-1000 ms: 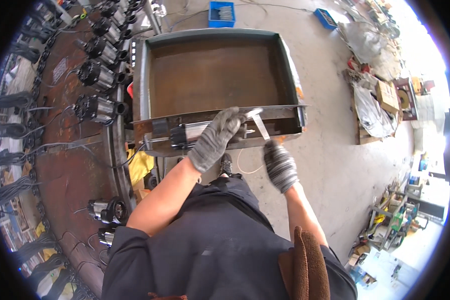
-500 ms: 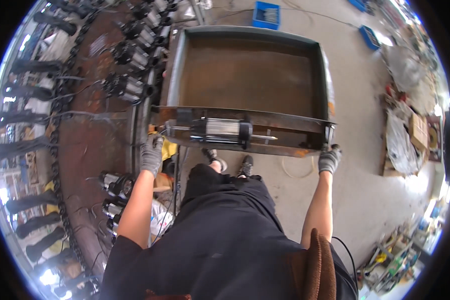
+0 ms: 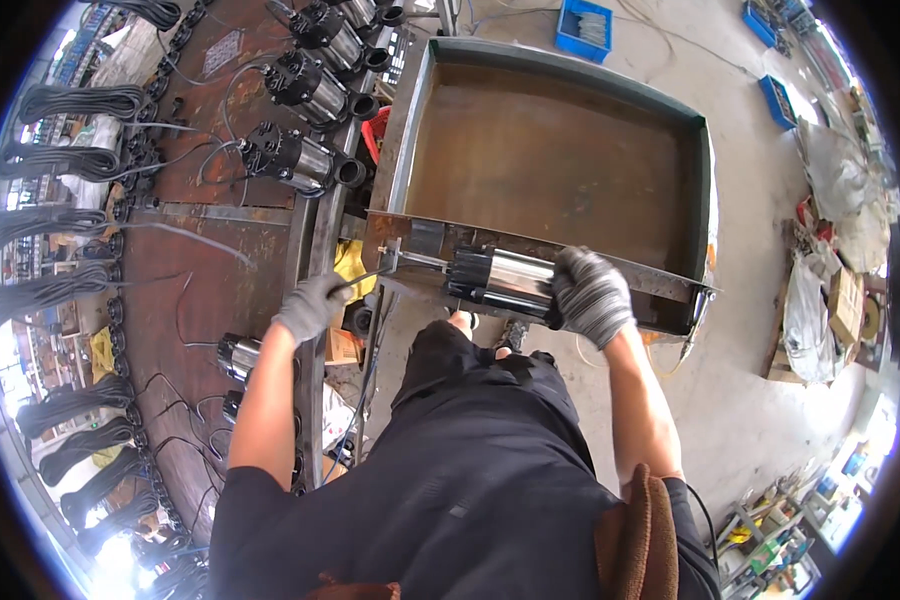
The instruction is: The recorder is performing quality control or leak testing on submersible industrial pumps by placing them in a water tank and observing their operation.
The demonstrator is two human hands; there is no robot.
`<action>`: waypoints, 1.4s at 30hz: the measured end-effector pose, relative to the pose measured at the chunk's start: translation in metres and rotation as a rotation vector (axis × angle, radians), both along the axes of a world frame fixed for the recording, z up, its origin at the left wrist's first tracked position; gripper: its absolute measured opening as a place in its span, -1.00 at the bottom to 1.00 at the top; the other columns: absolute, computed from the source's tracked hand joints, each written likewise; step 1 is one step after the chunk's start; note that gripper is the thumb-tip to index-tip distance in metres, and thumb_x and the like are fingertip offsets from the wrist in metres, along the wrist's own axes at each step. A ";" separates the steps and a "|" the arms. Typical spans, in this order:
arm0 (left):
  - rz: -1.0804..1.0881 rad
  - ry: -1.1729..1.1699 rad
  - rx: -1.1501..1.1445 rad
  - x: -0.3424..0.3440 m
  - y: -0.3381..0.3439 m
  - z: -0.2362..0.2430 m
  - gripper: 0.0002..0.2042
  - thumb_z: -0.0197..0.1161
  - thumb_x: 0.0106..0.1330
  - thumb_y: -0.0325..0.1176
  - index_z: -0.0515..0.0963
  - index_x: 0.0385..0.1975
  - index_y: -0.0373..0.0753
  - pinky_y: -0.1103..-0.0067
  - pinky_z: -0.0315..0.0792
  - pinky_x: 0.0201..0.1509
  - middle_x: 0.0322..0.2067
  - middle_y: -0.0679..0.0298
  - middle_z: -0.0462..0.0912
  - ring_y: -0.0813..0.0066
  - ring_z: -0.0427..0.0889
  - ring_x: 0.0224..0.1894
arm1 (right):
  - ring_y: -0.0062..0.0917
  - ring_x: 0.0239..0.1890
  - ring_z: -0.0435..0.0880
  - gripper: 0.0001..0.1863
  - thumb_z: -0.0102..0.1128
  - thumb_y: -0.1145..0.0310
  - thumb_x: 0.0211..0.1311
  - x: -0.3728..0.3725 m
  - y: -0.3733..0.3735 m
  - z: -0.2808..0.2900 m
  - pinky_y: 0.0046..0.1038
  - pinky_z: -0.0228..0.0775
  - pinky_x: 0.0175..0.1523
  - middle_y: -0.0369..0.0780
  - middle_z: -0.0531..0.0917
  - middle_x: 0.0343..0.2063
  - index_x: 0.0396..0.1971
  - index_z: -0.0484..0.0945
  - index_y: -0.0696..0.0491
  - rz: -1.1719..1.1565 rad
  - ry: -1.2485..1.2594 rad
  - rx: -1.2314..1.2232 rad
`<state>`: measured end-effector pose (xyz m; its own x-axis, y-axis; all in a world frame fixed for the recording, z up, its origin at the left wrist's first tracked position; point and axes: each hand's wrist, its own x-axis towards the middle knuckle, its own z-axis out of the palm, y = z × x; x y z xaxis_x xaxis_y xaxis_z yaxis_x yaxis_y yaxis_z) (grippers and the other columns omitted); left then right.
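In front of me a silver and black motor-like cylinder (image 3: pixel 505 278) lies lengthwise over the near rail of a rusty metal tank (image 3: pixel 560 150). My right hand (image 3: pixel 592 295), in a grey glove, is wrapped round the cylinder's right end and hides it. A shaft leads from its left end to a small metal bracket (image 3: pixel 391 255). My left hand (image 3: pixel 312 308), gloved too, is closed on a thin dark rod (image 3: pixel 360 280), whose far end meets that bracket. Whether the rod is a loose tool or a fixed lever I cannot tell.
On the left, a rusty bench (image 3: pixel 225 240) carries several black and silver pumps (image 3: pixel 295 160) with cables. Coiled black cables (image 3: pixel 55 225) line its far side. Blue bins (image 3: pixel 583 30) stand on the floor beyond the tank. Bags and cartons (image 3: pixel 845 300) are at the right.
My right hand has left the tank's right corner and moved left onto the cylinder's right end. The thin rod now shows in my left hand. The whole view has shifted and turned slightly.
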<state>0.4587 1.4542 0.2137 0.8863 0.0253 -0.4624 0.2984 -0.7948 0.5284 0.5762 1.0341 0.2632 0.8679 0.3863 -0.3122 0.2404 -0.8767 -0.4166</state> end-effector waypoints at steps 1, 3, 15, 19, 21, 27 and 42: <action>0.009 -0.047 -0.018 0.001 0.004 0.027 -0.64 0.19 0.37 -0.06 0.57 -0.20 -0.30 0.33 0.48 -0.14 -0.34 -0.05 0.64 0.07 0.64 -0.27 | -0.10 -0.27 0.64 -0.79 0.35 0.35 0.04 0.009 -0.003 0.004 -0.23 0.51 -0.12 -0.10 0.65 -0.31 -0.34 0.56 0.08 -0.136 0.066 0.082; -0.004 -0.026 -0.012 0.011 0.018 0.068 -0.61 0.21 0.35 -0.02 0.59 -0.23 -0.30 0.35 0.47 -0.19 -0.40 -0.02 0.64 0.12 0.64 -0.32 | -0.30 -0.36 0.67 -0.88 0.27 0.51 0.07 0.021 -0.017 0.016 -0.31 0.52 -0.23 -0.16 0.61 -0.46 -0.39 0.52 0.12 -0.207 0.064 0.348; -0.308 -0.384 0.329 0.126 -0.063 0.031 -0.79 0.09 0.36 -0.26 0.59 -0.13 -0.11 0.27 0.51 -0.05 -0.27 0.05 0.67 0.04 0.64 -0.18 | -0.13 -0.10 0.62 -0.83 0.10 0.30 0.23 0.152 -0.037 -0.009 -0.20 0.46 0.02 -0.11 0.65 -0.20 -0.25 0.58 0.01 -0.044 -0.110 -0.324; -0.316 -0.371 0.302 0.165 -0.066 -0.035 -0.80 0.12 0.27 -0.33 0.60 -0.17 -0.12 0.24 0.53 -0.11 -0.32 0.04 0.66 0.06 0.65 -0.22 | -0.15 -0.06 0.63 -0.79 0.06 0.27 0.23 0.168 -0.023 -0.065 -0.21 0.48 0.05 -0.12 0.67 -0.14 -0.21 0.59 -0.03 -0.066 -0.093 -0.344; -0.316 -0.348 0.309 0.173 -0.070 -0.051 -0.79 0.13 0.25 -0.32 0.59 -0.16 -0.12 0.25 0.52 -0.11 -0.33 0.05 0.66 0.06 0.65 -0.22 | -0.15 -0.06 0.64 -0.79 0.06 0.27 0.24 0.170 -0.016 -0.079 -0.19 0.48 0.06 -0.11 0.67 -0.15 -0.20 0.59 -0.04 -0.075 -0.023 -0.372; -0.094 -0.276 0.276 0.189 -0.077 -0.063 -0.81 0.12 0.24 -0.32 0.61 -0.20 -0.09 0.27 0.52 -0.12 -0.30 0.09 0.69 0.04 0.66 -0.25 | -0.10 -0.03 0.61 -0.74 0.17 0.35 0.18 0.172 -0.003 -0.113 -0.15 0.47 0.07 -0.13 0.58 -0.02 -0.10 0.53 -0.04 -0.107 -0.058 -0.254; -0.023 -0.075 0.421 0.200 -0.088 -0.061 -0.80 0.12 0.21 -0.23 0.64 -0.26 -0.04 0.24 0.50 -0.09 -0.28 0.12 0.69 0.03 0.65 -0.19 | -0.09 0.00 0.63 -0.59 0.18 0.34 0.17 0.169 0.021 -0.145 -0.13 0.53 0.04 -0.07 0.38 0.22 0.05 0.42 -0.05 -0.130 0.015 -0.295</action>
<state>0.6583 1.3660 0.1531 0.9197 0.1777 -0.3500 0.2508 -0.9519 0.1758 0.7448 1.0547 0.1184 0.8987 0.1637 -0.4070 0.1144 -0.9831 -0.1430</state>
